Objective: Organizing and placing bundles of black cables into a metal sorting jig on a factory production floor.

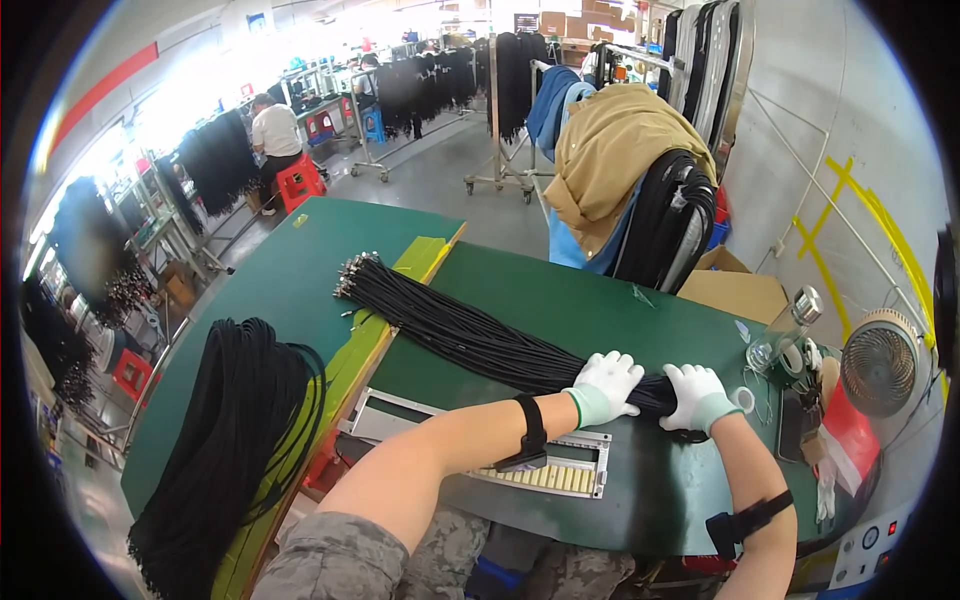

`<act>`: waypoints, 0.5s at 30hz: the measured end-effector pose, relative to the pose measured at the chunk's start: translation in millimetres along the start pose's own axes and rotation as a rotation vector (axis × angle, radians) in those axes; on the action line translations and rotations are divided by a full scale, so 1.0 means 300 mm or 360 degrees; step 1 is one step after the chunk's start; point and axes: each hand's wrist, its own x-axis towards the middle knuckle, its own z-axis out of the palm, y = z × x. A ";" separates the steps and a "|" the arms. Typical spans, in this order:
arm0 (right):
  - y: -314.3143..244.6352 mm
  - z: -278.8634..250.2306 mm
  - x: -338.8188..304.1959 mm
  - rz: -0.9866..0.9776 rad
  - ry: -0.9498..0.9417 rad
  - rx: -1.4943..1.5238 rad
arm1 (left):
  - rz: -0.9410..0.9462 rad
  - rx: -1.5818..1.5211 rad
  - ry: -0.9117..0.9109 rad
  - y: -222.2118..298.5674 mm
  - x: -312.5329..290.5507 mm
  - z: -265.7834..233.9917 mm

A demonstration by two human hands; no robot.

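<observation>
A long bundle of black cables (470, 335) lies slantwise across the green table (520, 275), its silvery metal tips together at the far left end. My left hand (607, 387), in a white glove, closes over the bundle near its right end. Just to the right, my right hand (695, 397), gloved too, grips the end of the same bundle; its fingertips are partly hidden. Below my left forearm lies a pale metal frame (590, 485) with a row of yellowish pieces. Another heap of black cables (225, 420) hangs over the left part of the table.
A yellow-taped strip (350, 350) crosses the table. At right stand a glass bottle (785, 335), a roll of tape (742, 400) and a small fan (884, 362). Beyond the table are a cardboard box (735, 290) and a rack with a tan jacket (620, 150). A person (275, 135) sits far left.
</observation>
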 end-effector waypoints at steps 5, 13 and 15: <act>-0.043 0.030 -0.006 0.0108 -0.0114 -0.0003 | -0.0024 0.0061 -0.0059 0.003 -0.007 -0.002; 0.070 -0.005 -0.120 -0.0102 0.0914 0.0678 | -0.0009 -0.0034 -0.0047 -0.004 -0.001 -0.061; 0.136 -0.056 -0.163 0.0298 0.0965 0.1249 | 0.0037 -0.0026 0.0066 -0.050 -0.004 -0.011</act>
